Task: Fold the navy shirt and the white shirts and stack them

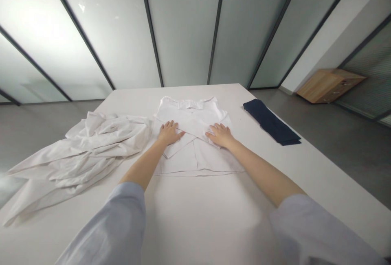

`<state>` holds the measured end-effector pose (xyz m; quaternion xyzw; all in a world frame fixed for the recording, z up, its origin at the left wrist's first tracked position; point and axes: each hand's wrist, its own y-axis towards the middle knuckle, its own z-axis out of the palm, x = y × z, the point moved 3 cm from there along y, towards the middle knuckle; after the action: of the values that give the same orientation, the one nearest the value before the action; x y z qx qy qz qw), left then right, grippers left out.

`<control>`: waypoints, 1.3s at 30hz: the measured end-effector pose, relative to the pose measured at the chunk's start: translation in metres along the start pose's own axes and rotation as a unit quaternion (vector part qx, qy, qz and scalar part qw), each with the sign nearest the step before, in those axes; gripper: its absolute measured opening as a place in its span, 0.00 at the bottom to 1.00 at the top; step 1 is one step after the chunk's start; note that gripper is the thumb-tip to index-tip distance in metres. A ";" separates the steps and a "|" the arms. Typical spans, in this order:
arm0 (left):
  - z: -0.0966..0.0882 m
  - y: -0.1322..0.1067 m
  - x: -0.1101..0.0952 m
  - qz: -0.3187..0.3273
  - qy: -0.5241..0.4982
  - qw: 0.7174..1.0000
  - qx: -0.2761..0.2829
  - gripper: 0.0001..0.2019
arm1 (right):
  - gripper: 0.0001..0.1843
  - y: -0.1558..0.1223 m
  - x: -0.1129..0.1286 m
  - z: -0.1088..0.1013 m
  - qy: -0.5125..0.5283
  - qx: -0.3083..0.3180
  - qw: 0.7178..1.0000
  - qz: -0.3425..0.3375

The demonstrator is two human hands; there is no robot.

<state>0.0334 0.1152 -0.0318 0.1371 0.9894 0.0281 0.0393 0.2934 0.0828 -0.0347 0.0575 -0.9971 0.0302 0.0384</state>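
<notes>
A white shirt [195, 157] lies flat on the table, its collar at the far end and its hem toward me. The sleeves are laid crosswise over its middle. My left hand [169, 133] rests on the left side of the shirt, fingers spread and palm down. On the right side, my right hand [220, 135] presses flat on the other sleeve, fingers also apart. Neither hand grips the cloth.
A loose heap of white cloth [100, 143] covers the table's left side and hangs past its edge. Near the right edge lies a folded dark blue garment [270, 121]. The white table [195, 212] ends before frosted glass panels. A wooden cabinet [328, 86] stands beyond, on the floor.
</notes>
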 end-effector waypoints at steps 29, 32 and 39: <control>-0.017 -0.076 0.022 -0.010 -0.089 0.992 -0.090 0.14 | 0.11 -0.034 -0.010 -0.015 0.015 -0.104 0.994 -0.040; -0.016 -0.076 0.019 -0.003 -0.088 0.995 -0.055 0.13 | 0.10 -0.034 -0.005 -0.013 0.007 -0.093 0.994 -0.052; -0.017 -0.078 0.016 0.006 -0.074 0.996 -0.049 0.13 | 0.10 -0.037 -0.005 -0.010 0.018 -0.112 0.992 -0.061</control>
<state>-0.0049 0.0437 -0.0216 0.1423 0.9804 0.0662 0.1188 0.3035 0.0475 -0.0227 0.1129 -0.9880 -0.0834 0.0642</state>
